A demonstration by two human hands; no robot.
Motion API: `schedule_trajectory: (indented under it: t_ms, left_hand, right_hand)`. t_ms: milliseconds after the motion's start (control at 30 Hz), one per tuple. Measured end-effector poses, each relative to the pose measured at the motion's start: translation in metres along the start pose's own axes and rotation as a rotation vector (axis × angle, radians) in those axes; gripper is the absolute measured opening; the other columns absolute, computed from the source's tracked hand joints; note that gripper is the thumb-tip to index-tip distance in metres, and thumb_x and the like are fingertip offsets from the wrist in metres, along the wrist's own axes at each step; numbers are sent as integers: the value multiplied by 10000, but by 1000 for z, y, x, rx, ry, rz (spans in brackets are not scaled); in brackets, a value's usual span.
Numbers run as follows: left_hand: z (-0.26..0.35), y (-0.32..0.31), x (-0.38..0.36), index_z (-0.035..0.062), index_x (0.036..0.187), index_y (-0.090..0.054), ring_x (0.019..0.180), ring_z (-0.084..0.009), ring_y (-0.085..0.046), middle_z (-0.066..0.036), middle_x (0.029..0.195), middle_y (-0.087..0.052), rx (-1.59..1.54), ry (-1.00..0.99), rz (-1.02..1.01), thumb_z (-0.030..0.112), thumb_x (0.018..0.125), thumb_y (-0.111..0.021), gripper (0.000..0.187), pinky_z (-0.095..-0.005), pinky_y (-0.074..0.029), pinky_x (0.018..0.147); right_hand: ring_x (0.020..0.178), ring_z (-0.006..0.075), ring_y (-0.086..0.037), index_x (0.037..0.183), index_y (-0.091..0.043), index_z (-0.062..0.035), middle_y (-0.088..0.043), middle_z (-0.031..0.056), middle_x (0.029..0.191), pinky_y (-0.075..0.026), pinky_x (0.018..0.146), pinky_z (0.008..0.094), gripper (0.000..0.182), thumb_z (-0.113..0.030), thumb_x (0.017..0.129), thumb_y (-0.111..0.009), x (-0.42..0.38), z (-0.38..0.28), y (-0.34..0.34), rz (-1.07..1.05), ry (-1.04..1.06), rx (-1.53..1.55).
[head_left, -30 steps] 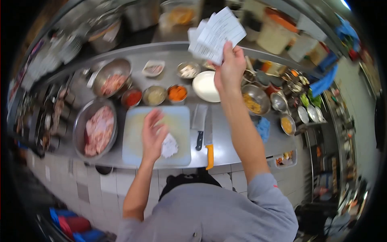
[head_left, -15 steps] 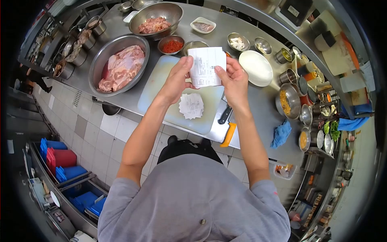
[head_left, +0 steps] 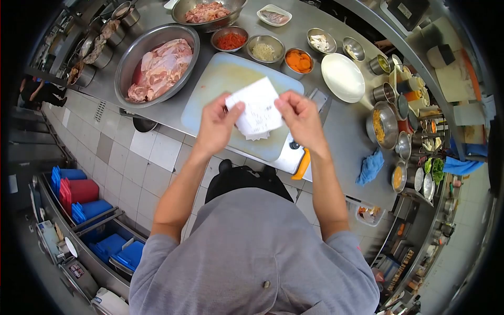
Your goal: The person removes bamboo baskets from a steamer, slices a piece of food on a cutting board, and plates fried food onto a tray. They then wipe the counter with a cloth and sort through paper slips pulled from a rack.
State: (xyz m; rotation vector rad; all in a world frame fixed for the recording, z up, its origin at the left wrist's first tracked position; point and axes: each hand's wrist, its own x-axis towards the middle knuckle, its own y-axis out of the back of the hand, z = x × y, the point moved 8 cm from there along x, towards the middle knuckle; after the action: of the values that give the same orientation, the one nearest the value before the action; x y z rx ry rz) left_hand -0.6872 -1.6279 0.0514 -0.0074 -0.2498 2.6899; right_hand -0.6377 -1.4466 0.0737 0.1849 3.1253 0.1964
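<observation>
Left hand [head_left: 216, 126] and right hand [head_left: 300, 119] each pinch an edge of the paper slips [head_left: 255, 106], held between the two grips just above the cutting board [head_left: 220, 84] on the worktop [head_left: 344, 128]; keeping both pinches firm should stop slips fanning loose

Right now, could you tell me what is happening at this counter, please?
A person in a grey shirt holds a white paper slip between the left hand and right hand, above a pale cutting board on the steel counter. More white slips lie on the board beneath. A large steel bowl of raw meat sits to the left, small ingredient bowls behind.
</observation>
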Motion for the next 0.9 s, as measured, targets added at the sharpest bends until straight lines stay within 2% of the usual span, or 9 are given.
schedule_trajectory:
  t_ms: [133, 267, 333, 367, 433, 667, 700, 767, 900]
  left_hand:
    - [-137, 16, -2, -56, 958, -629, 669, -185, -631, -160, 756, -670, 662, 60, 74, 139, 901, -677, 210, -363, -496, 617]
    - [-166, 24, -4, -26, 1015, -654, 672, -149, -580, -100, 789, -677, 621, 63, 209, 153, 889, -704, 225, -329, -491, 628]
    - [-156, 32, -4, -29, 1118, -630, 826, -197, -650, -152, 927, -699, 537, -66, 186, 175, 864, -731, 341, -343, -520, 750]
    - [-160, 40, -8, -15, 1194, -601, 903, -176, -615, -99, 988, -663, 519, -127, 163, 180, 872, -738, 401, -327, -508, 808]
    - [-152, 58, -20, 2, 1228, -571, 932, -166, -581, -81, 1002, -613, 518, 22, 230, 193, 885, -734, 425, -328, -497, 837]
    - [-150, 103, -48, 28, 1159, -584, 856, -97, -535, -7, 943, -584, 521, 72, 242, 126, 939, -639, 247, -250, -438, 697]
    - [-153, 108, -49, 24, 1146, -586, 849, -92, -532, -5, 937, -583, 502, 93, 245, 123, 941, -637, 233, -242, -431, 687]
    - [-160, 116, -51, 20, 1123, -594, 829, -89, -527, -6, 924, -582, 480, 101, 261, 120, 944, -635, 209, -237, -428, 678]
    - [-163, 112, -50, 24, 1078, -609, 795, -84, -520, -8, 912, -588, 461, 99, 267, 111, 951, -624, 154, -235, -420, 651]
  right_hand:
    - [626, 103, -522, 971, -655, 4, -645, 45, 736, -445, 591, 269, 149, -144, 949, -653, 3, 157, -6, 7, -133, -393]
    - [658, 113, -578, 1054, -658, 0, -678, 74, 802, -489, 618, 286, 197, -154, 932, -673, 2, 192, -3, 187, -91, -321]
    - [704, 102, -600, 1088, -654, 5, -685, 66, 841, -503, 651, 277, 226, -155, 929, -680, -3, 158, 21, 287, -81, -266]
    - [738, 96, -609, 1101, -650, 14, -684, 60, 860, -509, 678, 269, 243, -153, 927, -684, -6, 125, 40, 328, -102, -243]
    - [793, 82, -597, 1107, -651, 7, -679, 42, 928, -508, 719, 256, 230, -134, 929, -689, -12, 55, 95, 462, 55, 53]
    - [811, 109, -591, 1120, -596, -50, -620, 28, 960, -520, 708, 267, 204, -121, 942, -668, -137, -213, 362, 1228, 974, -7]
    - [804, 136, -586, 1179, -561, -55, -604, 38, 995, -511, 690, 286, 296, -165, 932, -682, -149, -221, 414, 1309, 975, 113]
    - [1054, 199, -586, 1277, -517, -17, -597, 92, 1152, -527, 794, 375, 388, -161, 943, -651, -172, -230, 519, 1540, 838, 114]
    - [941, 185, -566, 1294, -521, -56, -593, 72, 1140, -497, 756, 403, 369, -220, 974, -607, -166, -250, 602, 1505, 578, 120]
